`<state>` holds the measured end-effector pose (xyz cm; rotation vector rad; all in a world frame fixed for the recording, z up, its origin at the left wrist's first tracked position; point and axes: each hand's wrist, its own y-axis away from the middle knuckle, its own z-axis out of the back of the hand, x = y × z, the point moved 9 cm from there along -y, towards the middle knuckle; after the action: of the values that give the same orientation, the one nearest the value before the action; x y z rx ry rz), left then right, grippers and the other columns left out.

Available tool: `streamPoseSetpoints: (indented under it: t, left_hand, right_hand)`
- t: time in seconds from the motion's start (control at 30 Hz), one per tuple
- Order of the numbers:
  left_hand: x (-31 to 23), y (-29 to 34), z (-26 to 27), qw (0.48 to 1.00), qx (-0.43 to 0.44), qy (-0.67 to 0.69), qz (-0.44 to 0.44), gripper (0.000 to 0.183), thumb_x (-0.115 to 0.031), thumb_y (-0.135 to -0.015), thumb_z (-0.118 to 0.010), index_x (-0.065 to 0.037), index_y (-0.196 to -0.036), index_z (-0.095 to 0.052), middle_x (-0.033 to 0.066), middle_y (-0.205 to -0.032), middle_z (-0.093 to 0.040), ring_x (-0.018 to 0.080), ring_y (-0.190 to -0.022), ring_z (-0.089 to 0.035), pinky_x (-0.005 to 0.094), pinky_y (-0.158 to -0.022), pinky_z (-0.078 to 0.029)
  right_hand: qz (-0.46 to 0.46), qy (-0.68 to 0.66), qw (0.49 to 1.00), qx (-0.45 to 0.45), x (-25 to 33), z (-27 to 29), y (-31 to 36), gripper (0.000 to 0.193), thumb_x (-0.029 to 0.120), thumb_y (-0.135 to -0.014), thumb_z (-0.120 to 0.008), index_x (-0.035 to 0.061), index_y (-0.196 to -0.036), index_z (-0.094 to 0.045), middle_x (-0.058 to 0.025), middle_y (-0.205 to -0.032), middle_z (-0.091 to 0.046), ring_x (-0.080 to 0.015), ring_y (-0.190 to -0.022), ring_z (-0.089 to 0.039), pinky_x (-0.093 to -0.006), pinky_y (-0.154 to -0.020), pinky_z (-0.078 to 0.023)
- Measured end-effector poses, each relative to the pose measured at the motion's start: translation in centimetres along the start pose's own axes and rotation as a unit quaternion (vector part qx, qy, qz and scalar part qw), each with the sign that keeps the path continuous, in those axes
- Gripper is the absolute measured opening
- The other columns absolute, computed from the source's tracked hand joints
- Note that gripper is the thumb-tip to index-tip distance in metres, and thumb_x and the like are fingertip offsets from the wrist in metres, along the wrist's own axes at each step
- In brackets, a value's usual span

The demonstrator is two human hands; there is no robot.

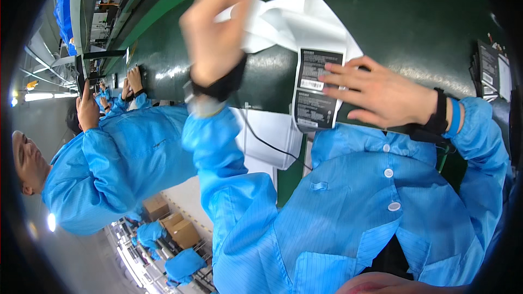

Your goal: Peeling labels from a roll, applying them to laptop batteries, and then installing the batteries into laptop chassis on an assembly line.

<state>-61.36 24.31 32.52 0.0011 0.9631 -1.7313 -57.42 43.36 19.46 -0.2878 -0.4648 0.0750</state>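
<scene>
A white strip of backing paper (318,24) curls across the green table. Black printed labels (314,110) with a barcode sit on its near end. My right hand (384,93) lies over the labels from the right, fingers stretched and spread, fingertips touching the label face. At the left of the strip my left hand (218,27) is raised and smeared by motion. It overlaps the curled paper, and whether its fingers grip the paper cannot be made out. Both wrists wear black bands.
Dark labelled flat pieces are stacked (490,71) at the right rim. A white tray (267,136) sits by the near table edge, with a thin black cable (267,144) running over it. On the left a co-worker in blue (125,158) holds a dark flat object (80,76).
</scene>
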Motion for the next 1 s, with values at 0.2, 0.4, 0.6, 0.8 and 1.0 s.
streamPoseSetpoints:
  t: [0.2,0.4,0.6,0.8,1.0]
  left_hand:
    - [3.4,16.0,14.4,0.938,-0.091,-0.156,0.295,0.036,-0.024,-0.110,-0.049,0.003,-0.118,-0.071,0.0104,-0.097,-0.075,0.0176,-0.084,-0.067,0.0321,-0.083,-0.054]
    - [8.4,49.2,12.9,0.722,-0.214,-0.111,0.648,0.047,-0.025,-0.106,-0.057,0.002,-0.143,-0.048,0.0179,-0.139,-0.057,0.0227,-0.122,-0.057,0.0371,-0.097,-0.051]
    - [9.8,52.2,3.8,0.751,-0.206,-0.018,0.627,0.052,-0.010,-0.100,-0.059,0.008,-0.146,-0.042,0.0208,-0.138,-0.056,0.0268,-0.121,-0.056,0.0366,-0.104,-0.044]
    - [9.2,52.1,4.0,0.751,-0.275,-0.083,0.595,0.044,0.005,-0.095,-0.054,0.010,-0.138,-0.049,0.0178,-0.129,-0.063,0.0257,-0.115,-0.062,0.0350,-0.100,-0.047]
    - [6.6,48.9,7.5,0.791,-0.290,-0.050,0.537,0.063,0.002,-0.094,-0.056,0.007,-0.153,-0.036,0.0202,-0.141,-0.058,0.0264,-0.123,-0.061,0.0341,-0.102,-0.048]
  right_hand:
    - [0.001,-0.069,0.997,-0.042,-2.0,0.5,-0.4,0.051,0.015,-0.088,-0.072,0.0004,-0.135,-0.059,-0.0155,-0.147,-0.054,-0.0297,-0.143,-0.045,-0.0453,-0.115,-0.036]
    - [0.004,-0.085,0.995,-0.058,-2.3,0.2,-0.2,0.048,0.012,-0.087,-0.072,-0.0003,-0.132,-0.061,-0.0170,-0.145,-0.056,-0.0294,-0.140,-0.048,-0.0449,-0.114,-0.036]
    - [-0.002,-0.082,0.994,-0.069,-2.7,-0.3,-0.3,0.044,0.012,-0.088,-0.072,-0.0003,-0.130,-0.064,-0.0163,-0.145,-0.057,-0.0294,-0.138,-0.049,-0.0431,-0.114,-0.037]
    - [0.010,-0.063,0.995,-0.082,-2.1,-0.2,0.3,0.043,0.012,-0.089,-0.071,0.0004,-0.130,-0.064,-0.0161,-0.145,-0.058,-0.0297,-0.137,-0.050,-0.0427,-0.114,-0.037]
    - [0.017,-0.060,0.994,-0.086,-1.8,-0.5,0.5,0.043,0.010,-0.088,-0.071,0.0012,-0.130,-0.064,-0.0160,-0.145,-0.057,-0.0297,-0.137,-0.050,-0.0427,-0.114,-0.037]
